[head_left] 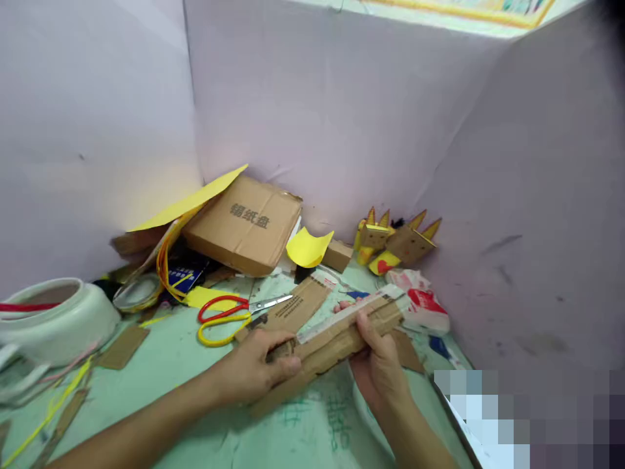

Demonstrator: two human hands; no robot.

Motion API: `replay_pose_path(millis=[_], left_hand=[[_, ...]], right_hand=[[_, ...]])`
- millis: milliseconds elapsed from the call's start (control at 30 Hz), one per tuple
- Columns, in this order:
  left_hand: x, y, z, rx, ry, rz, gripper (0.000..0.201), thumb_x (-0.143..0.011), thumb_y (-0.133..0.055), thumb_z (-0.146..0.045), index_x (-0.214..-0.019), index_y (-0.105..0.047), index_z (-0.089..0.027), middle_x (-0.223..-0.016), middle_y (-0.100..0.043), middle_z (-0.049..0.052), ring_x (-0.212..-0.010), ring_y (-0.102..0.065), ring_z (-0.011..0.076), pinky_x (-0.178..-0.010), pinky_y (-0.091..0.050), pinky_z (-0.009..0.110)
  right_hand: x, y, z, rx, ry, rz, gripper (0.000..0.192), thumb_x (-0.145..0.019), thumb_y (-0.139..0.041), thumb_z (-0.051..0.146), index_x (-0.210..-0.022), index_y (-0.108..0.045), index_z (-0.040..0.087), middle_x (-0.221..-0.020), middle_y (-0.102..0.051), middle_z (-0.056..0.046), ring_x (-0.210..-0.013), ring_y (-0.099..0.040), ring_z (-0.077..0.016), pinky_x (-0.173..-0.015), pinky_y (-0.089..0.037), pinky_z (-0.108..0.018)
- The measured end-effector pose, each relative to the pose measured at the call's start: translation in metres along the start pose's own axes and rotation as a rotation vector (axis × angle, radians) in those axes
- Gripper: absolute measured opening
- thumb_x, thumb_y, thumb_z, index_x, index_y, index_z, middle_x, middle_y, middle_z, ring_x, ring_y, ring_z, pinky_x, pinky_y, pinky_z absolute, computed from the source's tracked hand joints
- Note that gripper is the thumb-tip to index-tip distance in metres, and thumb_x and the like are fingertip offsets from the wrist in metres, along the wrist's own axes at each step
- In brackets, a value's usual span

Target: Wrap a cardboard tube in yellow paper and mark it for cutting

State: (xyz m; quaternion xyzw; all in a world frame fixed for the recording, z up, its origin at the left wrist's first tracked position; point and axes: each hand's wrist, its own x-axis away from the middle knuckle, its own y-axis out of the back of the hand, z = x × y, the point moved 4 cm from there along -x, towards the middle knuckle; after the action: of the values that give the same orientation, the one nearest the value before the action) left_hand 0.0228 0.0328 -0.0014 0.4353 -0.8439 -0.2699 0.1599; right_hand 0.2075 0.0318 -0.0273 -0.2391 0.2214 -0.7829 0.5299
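Left hand (256,371): fingers curled closed around the near-left end of the folded cardboard strip (336,339), thumb on top.
Right hand (375,361): fingers wrapped around the strip's middle from the right, fingertips showing over its far edge.
Cardboard strip: held just above the green table (176,365), centre near, running from near left to far right; pale tape along its upper edge.
Behind strip: a flat cardboard piece (303,306) with small printed lines, too small to read.
Scissors (229,316): red and yellow handles, lying left of the flat piece, blades pointing right.
Cardboard box (244,225): far centre, tilted against the wall, dark printed characters on its lid, blurred; yellow paper sheet (195,198) resting on its left edge.
Cardboard figures (398,241): far right, pointed yellow tips, one red heart.
White bowl (58,319): far left edge, red strip across its mouth.
Red-and-white packet (422,306): just beyond the strip's far end.
Table writing: green marks near the wrists, not legible.
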Motion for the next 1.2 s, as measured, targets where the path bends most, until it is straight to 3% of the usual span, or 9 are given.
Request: replay_pose_path(millis=[167, 267, 433, 600, 767, 933, 1000, 1133, 1200], left_hand=[[0.006, 0.0, 0.001, -0.072, 0.148, -0.238, 0.043, -0.076, -0.059, -0.038, -0.114, -0.061, -0.019, -0.11, -0.067, 0.005, -0.1, -0.059, 0.0252, -0.086, -0.041, 0.035], [0.008, -0.001, 0.002, -0.113, 0.135, -0.336, 0.047, -0.073, -0.063, -0.035, -0.118, -0.058, -0.021, -0.117, -0.065, 0.004, -0.106, -0.058, 0.0248, -0.092, -0.04, 0.035], [0.007, -0.005, 0.003, -0.099, 0.031, -0.319, 0.047, -0.073, -0.062, -0.028, -0.119, -0.056, -0.022, -0.116, -0.064, 0.003, -0.105, -0.058, 0.0225, -0.092, -0.041, 0.033], [0.005, -0.005, 0.009, -0.105, 0.092, -0.28, 0.05, -0.073, -0.062, -0.031, -0.121, -0.054, -0.021, -0.116, -0.064, 0.007, -0.106, -0.057, 0.0272, -0.092, -0.042, 0.038], [0.005, -0.008, 0.003, 0.031, -0.036, -0.171, 0.034, -0.078, -0.056, -0.027, -0.111, -0.06, -0.022, -0.106, -0.067, 0.003, -0.099, -0.059, 0.0228, -0.087, -0.043, 0.032], [0.002, -0.014, 0.008, 0.223, -0.011, -0.058, 0.026, -0.076, -0.056, -0.034, -0.09, -0.064, -0.014, -0.086, -0.067, 0.003, -0.083, -0.059, 0.022, -0.072, -0.046, 0.029], [0.001, -0.015, 0.011, 0.25, -0.003, -0.027, 0.032, -0.076, -0.056, -0.042, -0.088, -0.064, -0.013, -0.084, -0.067, 0.004, -0.081, -0.06, 0.0229, -0.07, -0.046, 0.029], [0.0, -0.009, 0.02, 0.403, 0.021, -0.099, 0.061, -0.071, -0.062, -0.053, -0.12, -0.052, -0.017, -0.119, -0.059, 0.01, -0.11, -0.053, 0.0298, -0.092, -0.041, 0.038], [0.001, -0.008, 0.023, 0.574, 0.002, -0.11, 0.075, -0.067, -0.066, -0.053, -0.13, -0.041, -0.019, -0.127, -0.052, 0.012, -0.116, -0.05, 0.0313, -0.094, -0.041, 0.039]], right_hand=[[0.003, -0.009, -0.007, -0.042, -0.084, 0.185, 0.041, -0.062, -0.079, 0.038, -0.097, -0.064, 0.023, -0.093, -0.072, -0.001, -0.095, -0.064, -0.0203, -0.093, -0.046, -0.039], [0.006, -0.013, -0.018, 0.005, -0.153, 0.285, 0.042, -0.063, -0.08, 0.033, -0.099, -0.063, 0.023, -0.097, -0.072, -0.001, -0.094, -0.065, -0.0216, -0.09, -0.048, -0.04], [0.002, -0.011, -0.023, 0.041, -0.142, 0.294, 0.049, -0.059, -0.082, 0.032, -0.103, -0.061, 0.021, -0.099, -0.072, -0.004, -0.095, -0.065, -0.0233, -0.09, -0.048, -0.04], [-0.005, -0.008, -0.023, 0.014, -0.089, 0.248, 0.051, -0.059, -0.083, 0.031, -0.103, -0.061, 0.021, -0.097, -0.072, -0.003, -0.1, -0.063, -0.022, -0.093, -0.046, -0.037], [-0.006, -0.006, -0.023, 0.013, -0.044, 0.194, 0.047, -0.06, -0.082, 0.033, -0.101, -0.061, 0.02, -0.097, -0.072, -0.002, -0.102, -0.062, -0.0226, -0.094, -0.046, -0.038], [0.002, -0.007, -0.021, -0.005, -0.107, 0.194, 0.051, -0.062, -0.08, 0.034, -0.108, -0.06, 0.021, -0.098, -0.072, -0.003, -0.104, -0.062, -0.0239, -0.092, -0.048, -0.039], [0.005, -0.007, -0.02, -0.011, -0.144, 0.18, 0.053, -0.059, -0.082, 0.033, -0.107, -0.061, 0.021, -0.093, -0.073, -0.003, -0.1, -0.063, -0.0243, -0.089, -0.05, -0.039], [0.0, -0.001, -0.016, -0.079, -0.09, 0.037, 0.047, -0.059, -0.083, 0.032, -0.1, -0.063, 0.019, -0.086, -0.073, 0.0, -0.088, -0.066, -0.0169, -0.08, -0.053, -0.028], [-0.005, 0.001, -0.014, -0.125, -0.079, -0.021, 0.039, -0.061, -0.082, 0.033, -0.093, -0.065, 0.02, -0.085, -0.073, 0.002, -0.084, -0.066, -0.0131, -0.075, -0.054, -0.022]])
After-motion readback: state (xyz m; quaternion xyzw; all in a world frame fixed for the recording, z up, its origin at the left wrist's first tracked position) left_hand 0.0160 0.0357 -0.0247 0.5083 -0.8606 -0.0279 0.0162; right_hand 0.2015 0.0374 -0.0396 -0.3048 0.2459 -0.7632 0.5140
